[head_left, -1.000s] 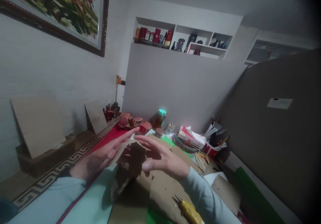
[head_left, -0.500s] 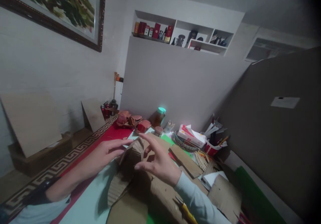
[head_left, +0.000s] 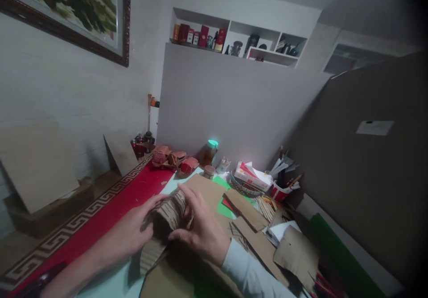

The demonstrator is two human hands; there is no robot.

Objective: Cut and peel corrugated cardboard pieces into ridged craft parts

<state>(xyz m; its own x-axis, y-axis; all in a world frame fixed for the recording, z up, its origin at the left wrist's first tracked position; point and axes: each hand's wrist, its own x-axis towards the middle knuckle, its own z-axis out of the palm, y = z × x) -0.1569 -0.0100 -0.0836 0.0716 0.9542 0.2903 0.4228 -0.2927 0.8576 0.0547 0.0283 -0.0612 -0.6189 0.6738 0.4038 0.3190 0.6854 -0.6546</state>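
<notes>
Both hands are clasping a brown, ridged corrugated-cardboard piece [head_left: 167, 213] above the pale table [head_left: 113, 280]: the left hand [head_left: 129, 233] is cupping its near-left side, the right hand [head_left: 200, 229] is pressing over its right. Flat cardboard sheets [head_left: 247, 209] are lying beyond, with a red pen cup [head_left: 279, 191] standing farther back.

Home craft room: framed painting [head_left: 67, 13] on wall, ornament-filled wall shelves [head_left: 234, 42], worktable [head_left: 110, 280] littered with cardboard offcuts [head_left: 245, 209], pen cup [head_left: 279, 191].
</notes>
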